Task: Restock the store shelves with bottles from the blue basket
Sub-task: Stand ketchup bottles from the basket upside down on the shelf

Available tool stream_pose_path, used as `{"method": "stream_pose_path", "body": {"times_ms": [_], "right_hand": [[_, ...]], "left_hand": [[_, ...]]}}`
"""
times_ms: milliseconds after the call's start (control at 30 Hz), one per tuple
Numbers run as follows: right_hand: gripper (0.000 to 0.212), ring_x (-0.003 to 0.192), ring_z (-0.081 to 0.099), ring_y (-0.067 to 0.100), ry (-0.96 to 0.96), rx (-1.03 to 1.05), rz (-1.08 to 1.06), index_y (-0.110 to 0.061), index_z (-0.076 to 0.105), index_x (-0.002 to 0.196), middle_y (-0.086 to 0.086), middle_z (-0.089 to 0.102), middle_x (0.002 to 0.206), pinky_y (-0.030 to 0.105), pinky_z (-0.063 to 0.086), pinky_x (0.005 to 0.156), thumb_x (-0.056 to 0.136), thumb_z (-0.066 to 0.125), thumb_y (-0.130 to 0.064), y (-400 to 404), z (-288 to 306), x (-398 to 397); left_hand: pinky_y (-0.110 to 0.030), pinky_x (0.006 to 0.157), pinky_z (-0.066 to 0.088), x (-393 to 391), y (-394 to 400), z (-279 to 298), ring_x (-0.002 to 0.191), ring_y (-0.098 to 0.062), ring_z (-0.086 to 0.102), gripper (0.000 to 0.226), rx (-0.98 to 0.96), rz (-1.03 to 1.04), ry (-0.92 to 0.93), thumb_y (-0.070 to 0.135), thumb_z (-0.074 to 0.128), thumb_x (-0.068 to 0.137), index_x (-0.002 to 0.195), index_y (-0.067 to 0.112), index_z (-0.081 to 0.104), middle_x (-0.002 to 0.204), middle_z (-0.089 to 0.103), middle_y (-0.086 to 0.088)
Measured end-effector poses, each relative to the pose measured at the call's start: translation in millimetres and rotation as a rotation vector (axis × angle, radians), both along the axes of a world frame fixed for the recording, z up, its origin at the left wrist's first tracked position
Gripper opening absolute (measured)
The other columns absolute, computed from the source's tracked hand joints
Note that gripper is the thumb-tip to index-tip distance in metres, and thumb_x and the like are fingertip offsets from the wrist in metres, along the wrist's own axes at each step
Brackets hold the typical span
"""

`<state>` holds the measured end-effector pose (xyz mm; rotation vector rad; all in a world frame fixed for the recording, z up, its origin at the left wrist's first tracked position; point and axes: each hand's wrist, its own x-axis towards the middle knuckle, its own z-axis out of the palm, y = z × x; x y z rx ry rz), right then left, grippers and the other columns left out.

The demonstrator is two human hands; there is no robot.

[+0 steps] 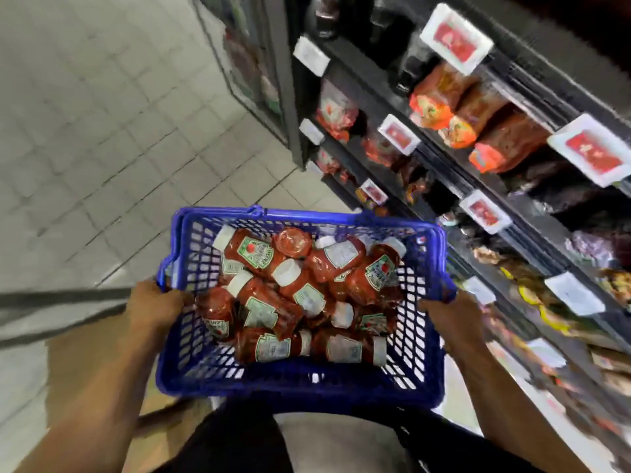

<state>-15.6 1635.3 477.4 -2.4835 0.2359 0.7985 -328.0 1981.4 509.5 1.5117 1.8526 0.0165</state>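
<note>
A blue plastic basket (300,384) hangs in front of me at waist height, carried by both hands. My left hand (155,303) grips its left rim and my right hand (450,314) grips its right rim. Inside lie several red ketchup bottles (293,295) with white caps and green-and-white labels, piled on their sides. The store shelves (478,172) rise on my right, dark, with tiers of red and orange packets and dark bottles.
White price tags with red inserts (456,37) stick out from the shelf edges. A glass-door cooler (246,63) stands beyond the shelf end. Grey tiled floor (102,131) spreads to the left and ahead.
</note>
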Motion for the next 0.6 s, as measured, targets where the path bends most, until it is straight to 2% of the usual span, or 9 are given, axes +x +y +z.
{"method": "stream_pose_path", "body": {"times_ms": [100,167,233,300,367,433,500,600], "right_hand": [[0.036,0.059,0.066,0.03,0.028,-0.027,-0.229,-0.007,0.064,0.064,0.008,0.065,0.055,0.045,0.056,0.059,0.047,0.077,-0.036,-10,-13,-36],[0.031,0.055,0.065,0.027,0.03,-0.011,-0.359,-0.015,0.065,0.064,0.001,0.063,0.05,0.043,0.055,0.057,0.044,0.078,-0.035,-23,-17,-58],[0.022,0.055,0.066,0.024,0.03,-0.011,-0.477,-0.022,0.068,0.063,-0.003,0.063,0.048,0.042,0.057,0.058,0.049,0.083,-0.029,-39,-22,-73],[0.026,0.055,0.066,0.026,0.046,-0.046,-0.562,-0.015,0.064,0.059,-0.002,0.062,0.048,0.044,0.059,0.058,0.055,0.088,-0.023,-58,-30,-83],[0.025,0.049,0.064,0.019,0.046,-0.064,-0.625,-0.013,0.064,0.06,-0.002,0.062,0.046,0.037,0.055,0.053,0.057,0.088,-0.02,-82,-40,-92],[0.021,0.05,0.064,0.016,0.044,-0.075,-0.638,-0.011,0.067,0.062,-0.001,0.064,0.048,0.03,0.048,0.051,0.059,0.087,-0.018,-108,-57,-96],[0.019,0.056,0.066,0.022,0.041,-0.078,-0.651,-0.011,0.068,0.065,0.002,0.066,0.056,0.029,0.048,0.055,0.062,0.086,-0.015,-136,-80,-101],[0.024,0.051,0.057,0.016,0.009,-0.085,-0.687,-0.01,0.064,0.065,0.0,0.061,0.055,0.025,0.041,0.049,0.066,0.087,-0.016,-176,-128,-98]], "left_hand": [[-0.04,0.06,0.05,43,48,-17,0.062,-0.021,0.055,0.018,-0.003,-0.217,0.035,0.0,0.082,0.067,0.08,0.003,0.068,0.073,0.062,-0.018],[-0.048,0.068,0.054,73,60,-21,0.067,-0.024,0.058,0.023,-0.02,-0.324,0.046,0.006,0.084,0.062,0.076,0.003,0.066,0.073,0.063,-0.021],[-0.049,0.069,0.055,101,60,-24,0.066,-0.022,0.059,0.031,-0.022,-0.406,0.017,0.02,0.08,0.05,0.072,0.005,0.065,0.071,0.064,-0.019],[-0.049,0.07,0.056,119,50,-32,0.068,-0.026,0.063,0.039,-0.028,-0.491,0.01,0.027,0.074,0.044,0.076,0.006,0.068,0.072,0.067,-0.019],[-0.049,0.069,0.055,132,31,-45,0.07,-0.032,0.066,0.041,-0.032,-0.576,0.011,0.03,0.073,0.045,0.079,0.006,0.069,0.072,0.068,-0.021],[-0.048,0.065,0.053,144,10,-66,0.068,-0.03,0.064,0.04,-0.026,-0.649,0.02,0.034,0.072,0.045,0.074,0.007,0.067,0.067,0.065,-0.018],[-0.044,0.061,0.05,152,-15,-92,0.063,-0.025,0.06,0.037,-0.041,-0.683,0.049,0.036,0.071,0.042,0.067,0.011,0.062,0.063,0.063,-0.013],[-0.038,0.057,0.05,170,-49,-149,0.062,-0.026,0.061,0.034,-0.062,-0.711,0.088,0.029,0.081,0.043,0.068,0.012,0.063,0.063,0.065,-0.009]]}}
